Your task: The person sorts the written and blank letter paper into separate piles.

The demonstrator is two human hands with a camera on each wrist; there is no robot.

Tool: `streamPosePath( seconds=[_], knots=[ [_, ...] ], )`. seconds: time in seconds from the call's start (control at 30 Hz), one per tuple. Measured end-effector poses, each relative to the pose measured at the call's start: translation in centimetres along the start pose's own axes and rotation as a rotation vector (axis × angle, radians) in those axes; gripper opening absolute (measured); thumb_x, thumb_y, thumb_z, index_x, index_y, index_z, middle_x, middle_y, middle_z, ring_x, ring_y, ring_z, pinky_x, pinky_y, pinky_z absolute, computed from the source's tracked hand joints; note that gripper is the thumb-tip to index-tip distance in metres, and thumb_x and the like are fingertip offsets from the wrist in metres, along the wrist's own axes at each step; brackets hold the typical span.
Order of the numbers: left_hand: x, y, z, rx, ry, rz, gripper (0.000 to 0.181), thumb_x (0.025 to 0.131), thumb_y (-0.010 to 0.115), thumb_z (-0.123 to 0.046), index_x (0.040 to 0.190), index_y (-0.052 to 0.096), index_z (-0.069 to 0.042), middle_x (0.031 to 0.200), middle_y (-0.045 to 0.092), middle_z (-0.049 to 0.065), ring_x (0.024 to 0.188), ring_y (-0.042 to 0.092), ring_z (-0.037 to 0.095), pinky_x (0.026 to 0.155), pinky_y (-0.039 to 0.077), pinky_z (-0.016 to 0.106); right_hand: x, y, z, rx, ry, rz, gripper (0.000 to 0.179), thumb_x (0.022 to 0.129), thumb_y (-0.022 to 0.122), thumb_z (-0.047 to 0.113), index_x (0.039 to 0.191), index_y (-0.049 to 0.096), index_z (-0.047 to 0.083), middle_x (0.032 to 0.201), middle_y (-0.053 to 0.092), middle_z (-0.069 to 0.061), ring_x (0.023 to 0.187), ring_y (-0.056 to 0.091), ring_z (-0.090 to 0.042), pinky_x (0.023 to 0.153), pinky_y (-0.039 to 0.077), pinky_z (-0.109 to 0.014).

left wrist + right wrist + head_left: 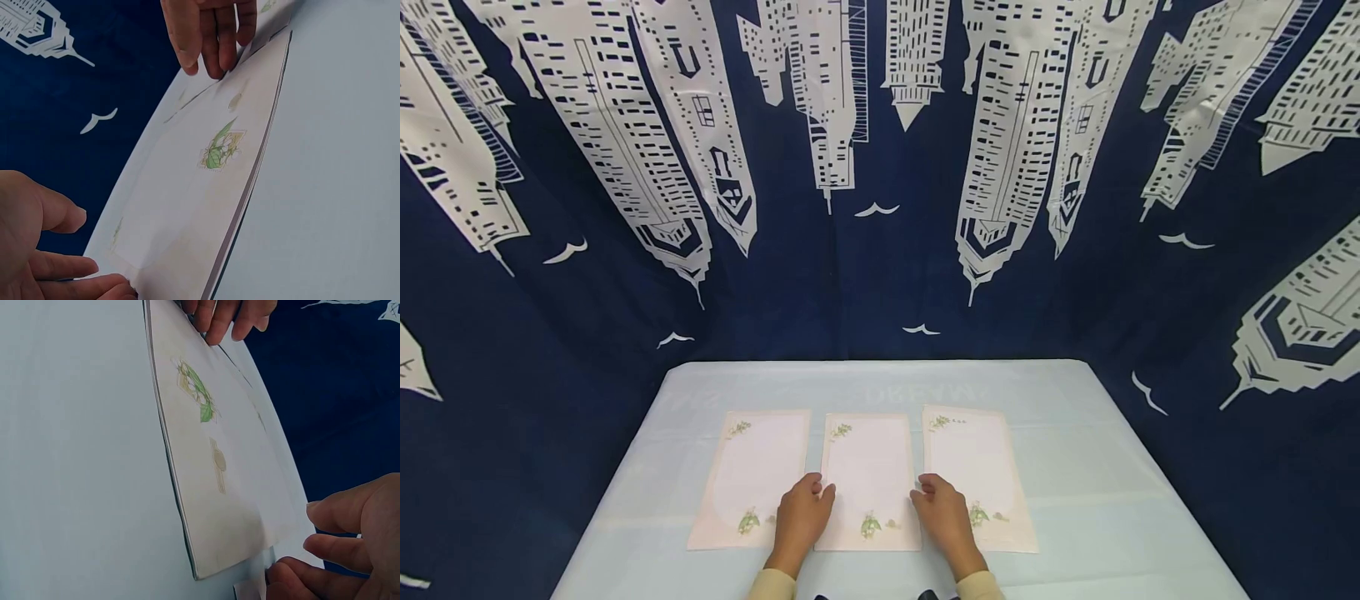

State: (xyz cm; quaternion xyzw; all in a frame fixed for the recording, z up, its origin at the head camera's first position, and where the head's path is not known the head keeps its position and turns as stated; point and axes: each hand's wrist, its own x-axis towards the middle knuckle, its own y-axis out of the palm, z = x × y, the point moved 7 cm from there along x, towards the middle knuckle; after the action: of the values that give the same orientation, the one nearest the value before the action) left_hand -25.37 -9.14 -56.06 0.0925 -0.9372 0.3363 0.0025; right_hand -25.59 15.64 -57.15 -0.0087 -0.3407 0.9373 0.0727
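Three pale pink sheets of letter paper with green flower prints lie side by side. The middle letter paper (868, 471) has a visibly thick edge in both wrist views, like a small stack. My left hand (801, 517) touches its left edge, thumb and fingers apart. At its right edge is my right hand (946, 518), fingers bent loosely and thumb spread from them. Neither hand pinches the paper. The left letter paper (756, 467) is partly covered by my left hand, and the right letter paper (973, 462) by my right hand.
A pale blue-white cloth covers the table (1097, 500). Behind and around it hangs a dark blue curtain (842, 275) printed with white buildings and birds. Two small dark objects (928, 595) show at the bottom edge of the head view.
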Motion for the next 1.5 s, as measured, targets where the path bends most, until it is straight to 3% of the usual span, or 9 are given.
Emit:
streamPosePath(
  seconds=[0.37, 0.63, 0.83, 1.07, 1.33, 1.5],
  knots=[
    [0.1, -0.1, 0.6, -0.092, -0.045, -0.031, 0.036, 0.091, 0.070, -0.015, 0.115, 0.066, 0.011, 0.100, 0.072, 0.023, 0.094, 0.070, 0.040, 0.082, 0.055, 0.053, -0.3, 1.1, 0.6, -0.032, 0.020, 0.026, 0.031, 0.089, 0.072, 0.015, 0.115, 0.069, -0.003, 0.105, 0.072, -0.018, 0.097, 0.070, -0.033, 0.080, 0.058, -0.046],
    [0.3, -0.6, 1.3, -0.195, -0.093, -0.073, 0.034, 0.089, 0.071, -0.007, 0.116, 0.066, 0.012, 0.094, 0.073, 0.015, 0.086, 0.070, 0.033, 0.077, 0.056, 0.046, -0.9, 0.5, 1.4, -0.049, -0.054, -0.054, 0.026, 0.088, 0.073, 0.010, 0.112, 0.071, -0.001, 0.105, 0.073, -0.019, 0.094, 0.072, -0.033, 0.079, 0.059, -0.045],
    [0.4, -0.9, 1.7, -0.263, -0.096, -0.101, 0.032, 0.086, 0.071, -0.001, 0.116, 0.067, 0.011, 0.089, 0.072, 0.011, 0.079, 0.068, 0.026, 0.070, 0.055, 0.038, -0.6, 0.1, 1.1, 0.083, -0.058, -0.099, 0.026, 0.084, 0.073, 0.001, 0.110, 0.070, -0.001, 0.099, 0.073, -0.014, 0.087, 0.072, -0.029, 0.073, 0.060, -0.040],
    [0.3, -0.7, 2.1, -0.380, -0.132, -0.092, 0.039, 0.082, 0.070, 0.006, 0.121, 0.065, 0.009, 0.098, 0.069, 0.016, 0.089, 0.068, 0.032, 0.072, 0.055, 0.035, -0.3, 0.8, -0.2, 0.293, 0.095, -0.029, 0.049, 0.081, 0.073, -0.001, 0.128, 0.059, -0.008, 0.090, 0.068, -0.006, 0.077, 0.068, -0.020, 0.062, 0.058, -0.032],
    [0.6, -1.3, 2.5, -0.373, -0.132, -0.110, 0.040, 0.079, 0.071, 0.009, 0.119, 0.067, 0.010, 0.095, 0.068, 0.016, 0.083, 0.064, 0.026, 0.067, 0.052, 0.029, -0.4, 1.0, 0.6, 0.380, 0.107, 0.040, 0.043, 0.086, 0.070, 0.000, 0.126, 0.060, -0.012, 0.089, 0.069, -0.007, 0.068, 0.065, -0.015, 0.060, 0.057, -0.029],
    [0.6, -2.2, 3.0, -0.298, -0.109, -0.117, 0.032, 0.079, 0.073, 0.005, 0.111, 0.072, 0.009, 0.090, 0.071, 0.013, 0.080, 0.065, 0.023, 0.065, 0.052, 0.028, -0.5, 1.3, 1.3, 0.396, 0.097, 0.050, 0.035, 0.088, 0.069, 0.001, 0.121, 0.065, -0.010, 0.088, 0.067, -0.005, 0.068, 0.063, -0.014, 0.060, 0.056, -0.027]
  ],
)
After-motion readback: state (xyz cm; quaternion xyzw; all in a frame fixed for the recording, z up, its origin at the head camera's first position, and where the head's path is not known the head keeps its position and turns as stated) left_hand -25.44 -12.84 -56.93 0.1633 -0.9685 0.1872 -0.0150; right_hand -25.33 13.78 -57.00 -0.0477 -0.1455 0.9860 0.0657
